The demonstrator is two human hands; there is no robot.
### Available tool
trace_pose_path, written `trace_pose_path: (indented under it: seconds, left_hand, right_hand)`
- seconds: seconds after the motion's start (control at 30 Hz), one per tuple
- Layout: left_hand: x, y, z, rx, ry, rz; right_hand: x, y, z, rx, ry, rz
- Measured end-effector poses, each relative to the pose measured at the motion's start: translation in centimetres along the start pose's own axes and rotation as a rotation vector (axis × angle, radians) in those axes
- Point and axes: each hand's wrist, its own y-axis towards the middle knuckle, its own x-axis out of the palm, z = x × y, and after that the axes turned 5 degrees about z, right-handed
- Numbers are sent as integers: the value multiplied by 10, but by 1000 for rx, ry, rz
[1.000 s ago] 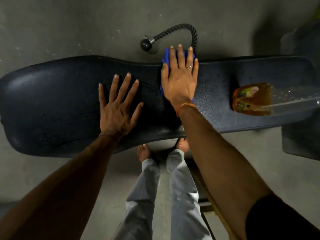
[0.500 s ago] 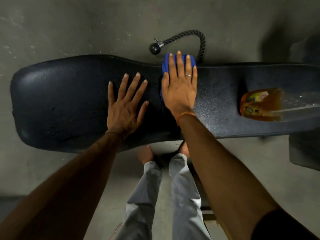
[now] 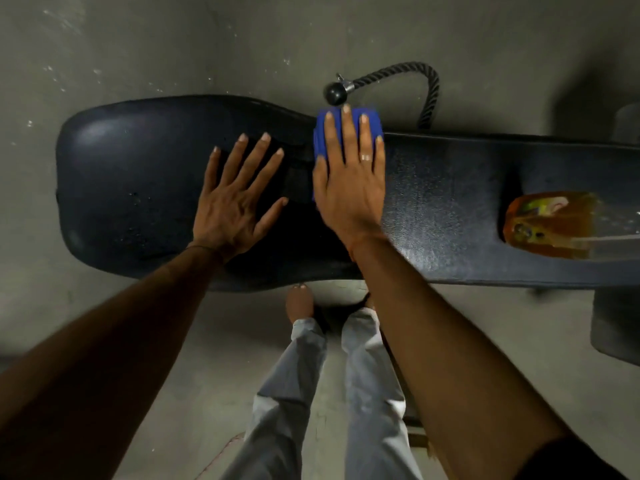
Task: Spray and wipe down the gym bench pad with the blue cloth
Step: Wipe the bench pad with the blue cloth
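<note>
We read no text here. The spray bottle (image 3: 554, 233) lying on the bench pad (image 3: 450, 209) carries a label with yellow-green and pale patches. The label is too blurred for us to make out any word, brand or number.
</note>
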Motion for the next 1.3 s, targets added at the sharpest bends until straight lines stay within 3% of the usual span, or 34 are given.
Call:
trace_pose_path:
  seconds: [0.1, 0.3, 0.4, 0.57, 0.77, 0.83, 1.07, 1.17, 1.3]
  left_hand:
    - [0, 1, -3, 2, 4, -6]
    - [-2, 0, -5, 1, -31, -7]
    - [2, 1, -5, 3, -46, 4]
    - [5, 1, -7, -1, -37, 7]
    - [1, 1, -7, -10, -62, 14]
    - [0, 0, -6, -6, -62, 17]
    - [2, -1, -6, 2, -43, 30]
    - [0, -1, -5, -2, -44, 35]
    - [0, 0, -6, -5, -38, 14]
  right_hand:
    - [3, 15, -9, 72, 5, -4]
    - [-2, -108, -16, -72, -44, -128]
    - [-2, -59, -15, -85, -46, -91]
    - [7, 23, -23, 55, -28, -3]
    - [-3, -108, -14, -41, -60, -108]
    - [-3, -107, 4, -87, -84, -126]
    - [1, 18, 31, 305, -58, 47]
    - [-2, -38, 14, 241, -87, 55]
    - [-3, -125, -18, 109, -62, -65]
